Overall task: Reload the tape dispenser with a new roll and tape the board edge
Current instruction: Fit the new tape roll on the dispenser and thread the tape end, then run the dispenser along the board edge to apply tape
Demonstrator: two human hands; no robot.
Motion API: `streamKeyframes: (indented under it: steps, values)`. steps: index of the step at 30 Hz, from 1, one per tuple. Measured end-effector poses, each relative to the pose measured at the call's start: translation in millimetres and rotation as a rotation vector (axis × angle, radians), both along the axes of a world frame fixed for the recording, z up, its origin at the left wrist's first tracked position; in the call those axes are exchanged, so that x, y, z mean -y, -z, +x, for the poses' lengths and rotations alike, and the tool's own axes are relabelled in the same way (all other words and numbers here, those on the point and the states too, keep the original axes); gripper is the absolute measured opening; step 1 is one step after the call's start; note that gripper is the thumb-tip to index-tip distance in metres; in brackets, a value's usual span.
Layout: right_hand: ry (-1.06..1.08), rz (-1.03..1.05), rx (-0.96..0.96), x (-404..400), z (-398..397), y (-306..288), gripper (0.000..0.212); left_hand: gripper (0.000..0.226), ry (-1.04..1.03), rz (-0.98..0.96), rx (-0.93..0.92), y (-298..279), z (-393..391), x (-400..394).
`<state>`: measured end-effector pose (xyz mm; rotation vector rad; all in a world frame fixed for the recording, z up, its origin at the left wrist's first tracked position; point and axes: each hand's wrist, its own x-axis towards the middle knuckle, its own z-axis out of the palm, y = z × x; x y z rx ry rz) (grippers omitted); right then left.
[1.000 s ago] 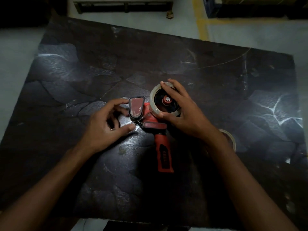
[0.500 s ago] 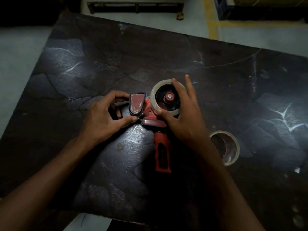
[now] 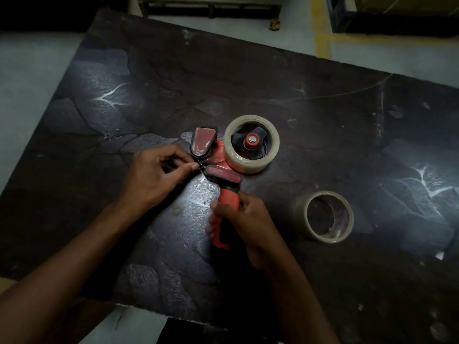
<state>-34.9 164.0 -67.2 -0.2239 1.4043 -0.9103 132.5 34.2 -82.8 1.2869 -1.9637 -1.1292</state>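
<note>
A red tape dispenser [image 3: 223, 175] lies flat on the dark board [image 3: 248, 83]. A roll of clear tape [image 3: 252, 144] sits on its hub. My right hand [image 3: 238, 219] grips the dispenser's red handle. At the small black part by the front flap [image 3: 202, 142], my left hand [image 3: 154, 175] pinches with thumb and forefinger; whether a tape end is between the fingers I cannot tell. A nearly empty tape core [image 3: 324, 217] lies on the board to the right.
The board's near edge [image 3: 154, 311] runs close to my arms, with pale floor [image 3: 32, 78] around it. A dark bench frame [image 3: 208, 8] and a dark crate [image 3: 392, 16] stand on the floor beyond the far edge.
My right hand left the tape roll and moved down onto the handle. My left hand stays pinched at the dispenser's front. The view shifted, showing the spare core fully.
</note>
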Motion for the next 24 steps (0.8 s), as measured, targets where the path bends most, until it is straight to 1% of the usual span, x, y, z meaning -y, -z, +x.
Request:
streamKeyframes:
  steps: [3,7,11,14,16,18,22,24]
  values:
    - [0.026,-0.006,0.129,6.9,2.5,-3.3,0.018,0.008,0.019,0.017,-0.025,1.6,-0.9,4.7]
    - [0.116,-0.049,0.380,9.1,10.2,-0.6,0.018,0.014,0.060,0.041,-0.047,3.0,1.2,12.1]
    - [0.102,-0.103,0.514,10.8,8.1,-0.5,0.021,0.014,0.145,0.055,-0.021,5.8,8.2,20.5]
    - [0.118,-0.104,0.520,13.0,8.5,1.4,0.027,0.014,0.214,0.081,-0.030,6.7,11.6,29.5]
    - [0.121,-0.101,0.503,12.5,9.3,2.9,0.029,0.010,0.280,0.069,-0.015,6.6,13.9,36.7]
    - [0.103,-0.104,0.482,9.6,5.5,2.0,0.029,0.006,0.388,0.028,0.016,3.5,18.3,46.3]
    - [0.021,-0.084,0.396,3.9,-4.9,-6.3,0.034,0.015,0.702,-0.222,0.092,-3.0,22.1,65.1]
    - [0.014,-0.072,0.384,3.5,-6.6,-9.6,0.034,0.026,0.746,-0.332,0.112,-1.1,26.5,74.5]
